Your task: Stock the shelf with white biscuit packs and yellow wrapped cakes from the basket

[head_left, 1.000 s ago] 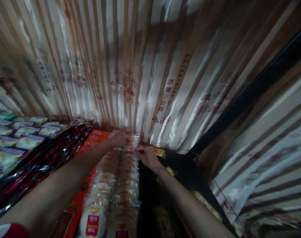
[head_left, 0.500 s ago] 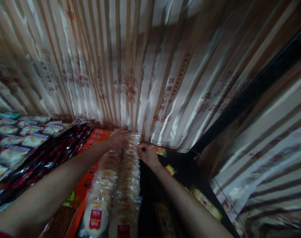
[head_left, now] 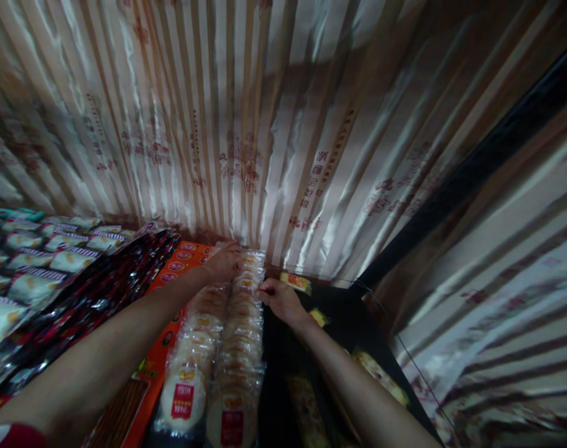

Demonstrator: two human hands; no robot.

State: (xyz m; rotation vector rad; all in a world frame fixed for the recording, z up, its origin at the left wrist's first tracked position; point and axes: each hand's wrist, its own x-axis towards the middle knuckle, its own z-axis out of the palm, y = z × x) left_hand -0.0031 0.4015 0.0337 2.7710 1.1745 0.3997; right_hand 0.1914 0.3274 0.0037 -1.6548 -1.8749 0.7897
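Two long rows of round rice crackers in clear wrappers run away from me toward a striped satin curtain. My left hand lies on the far end of the left row, fingers curled over the packets. My right hand presses against the right side of the right row near its far end, fingers closed on the wrapper edge. Red and white labels show on the nearest packets.
An orange snack box lies left of the rows, then dark red packets and white packets. Right of the rows is a dark bin with yellow-wrapped items. The striped curtain hangs behind.
My right hand has slid slightly nearer along the right row. The left hand stays at the far end. The view has shifted a little.
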